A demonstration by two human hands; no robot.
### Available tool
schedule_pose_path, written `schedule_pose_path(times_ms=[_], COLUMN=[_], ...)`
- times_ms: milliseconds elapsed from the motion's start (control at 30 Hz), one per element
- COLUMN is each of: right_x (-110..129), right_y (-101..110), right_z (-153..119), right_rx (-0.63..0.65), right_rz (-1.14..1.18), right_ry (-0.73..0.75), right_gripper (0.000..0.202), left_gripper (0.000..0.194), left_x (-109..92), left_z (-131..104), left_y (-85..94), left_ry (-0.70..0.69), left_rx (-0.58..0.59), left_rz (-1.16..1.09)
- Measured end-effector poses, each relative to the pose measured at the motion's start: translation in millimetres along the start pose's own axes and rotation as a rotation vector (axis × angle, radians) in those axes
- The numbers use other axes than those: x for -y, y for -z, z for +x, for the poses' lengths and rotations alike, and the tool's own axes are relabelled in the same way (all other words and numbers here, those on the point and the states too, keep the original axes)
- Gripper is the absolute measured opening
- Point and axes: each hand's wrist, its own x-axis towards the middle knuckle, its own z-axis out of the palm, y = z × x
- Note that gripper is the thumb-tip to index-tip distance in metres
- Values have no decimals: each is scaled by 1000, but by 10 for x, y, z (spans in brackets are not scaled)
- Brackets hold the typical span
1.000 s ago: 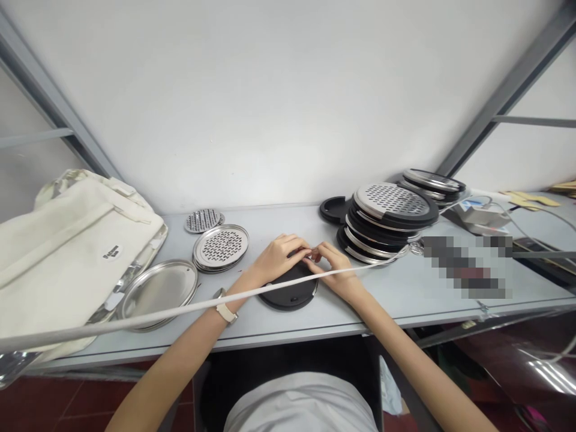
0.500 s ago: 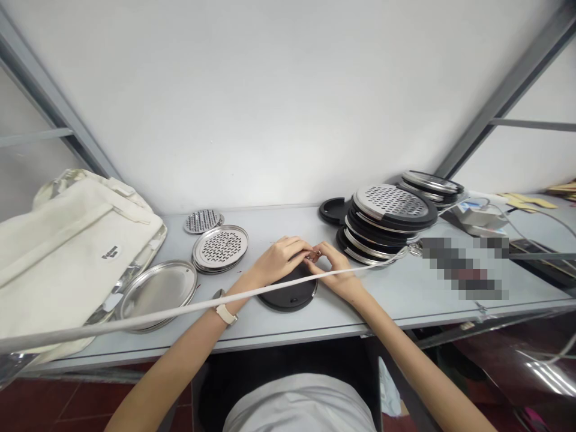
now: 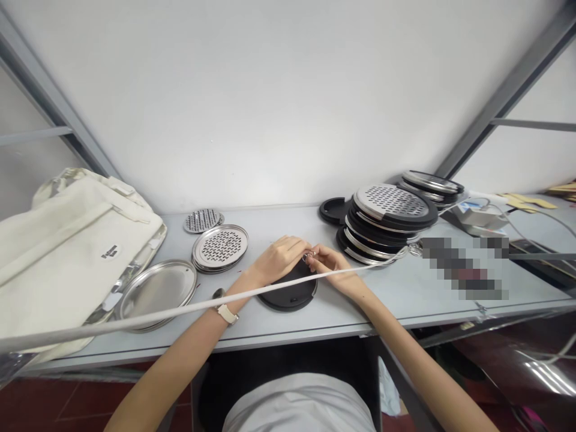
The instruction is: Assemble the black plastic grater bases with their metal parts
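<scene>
A round black disc (image 3: 292, 289) lies on the table in front of me, with a small hole near its front edge. My left hand (image 3: 282, 257) arches over the far part of the disc, its fingers bent and pressed together. Whatever those fingertips grip is hidden. A small shiny metal ring (image 3: 308, 257) shows where the fingertips of both hands meet. Pinched between the thumb and fingers of my right hand (image 3: 330, 263) is that ring, just above the disc's far right edge.
Grater plates (image 3: 221, 247) and plain metal discs (image 3: 158, 293) lie left, beside a cream bag (image 3: 67, 252). Black-rimmed grater discs (image 3: 390, 207) are stacked right, near a black piece (image 3: 333, 211). A white cord (image 3: 252, 293) crosses in front of my arms. A grey box (image 3: 480, 217) stands farther right.
The fingers of my right hand have shifted slightly and turned the metal ring, which shows more plainly. My left hand and the disc stay almost in place.
</scene>
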Motion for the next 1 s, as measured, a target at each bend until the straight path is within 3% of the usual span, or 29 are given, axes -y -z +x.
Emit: schedule_pose_path(times_ms=[167, 467, 633, 1000], right_x=[86, 73, 110, 116], right_y=[45, 76, 63, 55], right_z=[-3, -3, -4, -13], right_rx=[54, 82, 65, 51], right_rz=[158, 427, 464, 462], right_ry=[-93, -157, -163, -201], right_gripper=[26, 23, 24, 25], left_gripper=[19, 20, 20, 19], left_x=[10, 3, -7, 37], left_z=[-6, -6, -5, 4], left_y=[0, -6, -12, -4], left_ry=[-15, -47, -64, 13], left_rx=[12, -87, -57, -154], left_rz=[87, -14, -1, 83])
